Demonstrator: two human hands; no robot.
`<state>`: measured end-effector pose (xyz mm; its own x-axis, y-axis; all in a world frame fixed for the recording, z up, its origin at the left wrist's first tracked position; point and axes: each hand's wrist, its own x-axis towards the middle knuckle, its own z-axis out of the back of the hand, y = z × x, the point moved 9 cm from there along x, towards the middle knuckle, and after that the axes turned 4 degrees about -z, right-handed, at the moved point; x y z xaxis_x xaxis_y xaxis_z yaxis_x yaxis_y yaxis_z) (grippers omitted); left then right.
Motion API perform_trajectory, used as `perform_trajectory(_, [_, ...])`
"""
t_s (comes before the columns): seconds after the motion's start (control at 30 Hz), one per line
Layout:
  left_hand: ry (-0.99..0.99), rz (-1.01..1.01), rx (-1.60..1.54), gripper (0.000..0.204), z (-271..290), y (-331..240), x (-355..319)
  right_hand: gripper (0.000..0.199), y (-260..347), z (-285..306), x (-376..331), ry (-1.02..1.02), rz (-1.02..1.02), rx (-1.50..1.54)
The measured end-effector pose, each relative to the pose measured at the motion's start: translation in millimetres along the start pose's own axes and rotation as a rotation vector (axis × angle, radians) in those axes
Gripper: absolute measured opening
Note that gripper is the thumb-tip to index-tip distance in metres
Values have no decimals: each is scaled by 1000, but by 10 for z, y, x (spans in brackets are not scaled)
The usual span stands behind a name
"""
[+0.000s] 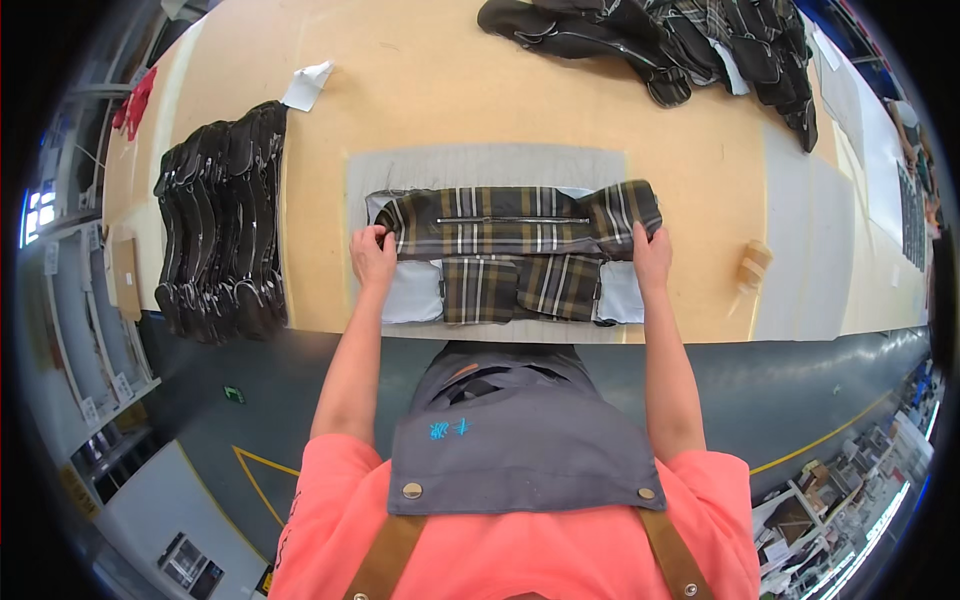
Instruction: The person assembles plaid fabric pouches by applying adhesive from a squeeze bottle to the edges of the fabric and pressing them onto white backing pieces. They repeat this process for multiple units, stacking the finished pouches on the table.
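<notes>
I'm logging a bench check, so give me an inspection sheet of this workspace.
Surface: tan worktable, gray patch under the work.
Work pieces: zippered plaid fabric; plaid panels nearer the person.
Clutter: black fabric pieces lined up left, dark fabric pile far right, white scrap, amber bottle-like object.
Hands: left hand and right hand grip opposite ends of the zippered plaid fabric.
Cables: nothing seen.
Surroundings: gray floor, yellow lines, loaded shelves lower right.

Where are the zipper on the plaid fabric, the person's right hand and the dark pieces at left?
Zipper (513, 220), head view: middle of its strip.
Right hand (653, 257), head view: back of the hand.
Dark fabric pieces (212, 222), head view: middle of the row.
</notes>
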<state>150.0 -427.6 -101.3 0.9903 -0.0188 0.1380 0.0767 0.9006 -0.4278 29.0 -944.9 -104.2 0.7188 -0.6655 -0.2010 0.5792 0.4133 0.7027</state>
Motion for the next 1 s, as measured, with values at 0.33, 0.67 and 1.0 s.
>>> perform_trajectory(0.33, [-173,223,-605,25,380,-532,-40,20,297,56,-340,-64,-20,675])
perform_trajectory(0.67, [296,-113,-553,19,-640,-1702,-257,21,1199,-1205,-889,346,535,208])
perform_trajectory(1.0, [405,-78,-497,29,-602,-1823,-196,32,1876,-374,1622,-47,691,-97])
